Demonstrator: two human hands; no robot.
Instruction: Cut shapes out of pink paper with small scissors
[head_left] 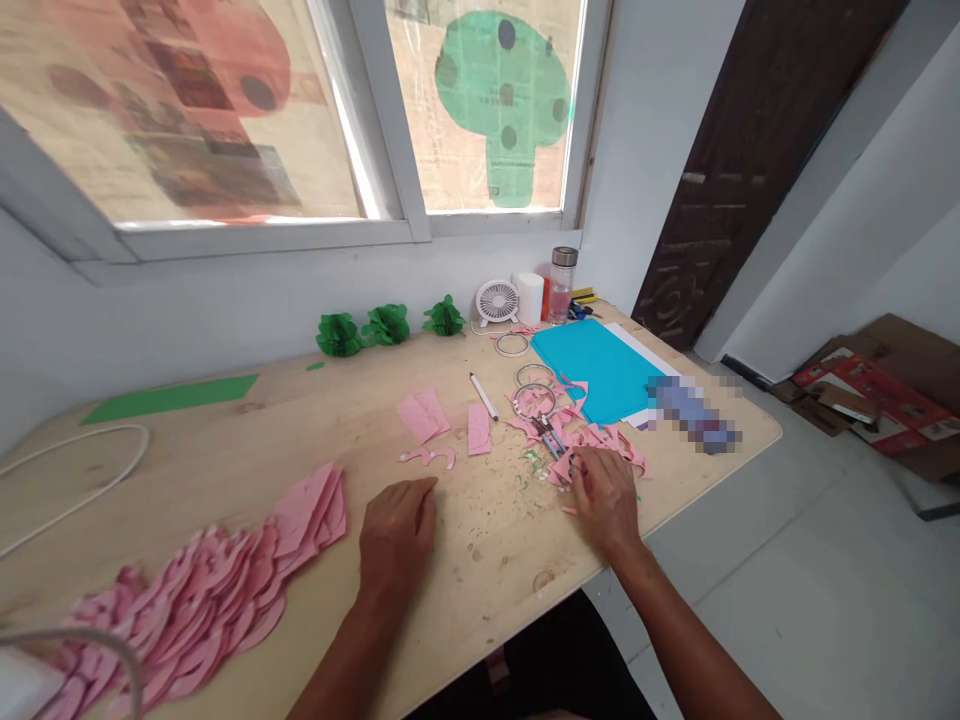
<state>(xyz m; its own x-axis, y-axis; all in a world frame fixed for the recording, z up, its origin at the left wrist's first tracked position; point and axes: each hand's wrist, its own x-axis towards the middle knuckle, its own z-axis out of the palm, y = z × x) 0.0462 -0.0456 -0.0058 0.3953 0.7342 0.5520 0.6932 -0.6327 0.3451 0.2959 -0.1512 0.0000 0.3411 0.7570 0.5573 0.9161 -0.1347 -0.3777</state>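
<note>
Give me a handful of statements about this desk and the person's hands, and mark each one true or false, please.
1. The right hand is at the heap of pink scraps. True.
2. The left hand rests on the big pink pile. False: it is apart from it, to its right.
3. Three green paper shapes sit in a row by the wall. True.
4. The pen lies on the blue sheet. False: it lies to the left of the sheet.
5. The bottle has tipped onto its side. False: it stands upright.
6. The small fan stands to the left of the bottle. True.
</note>
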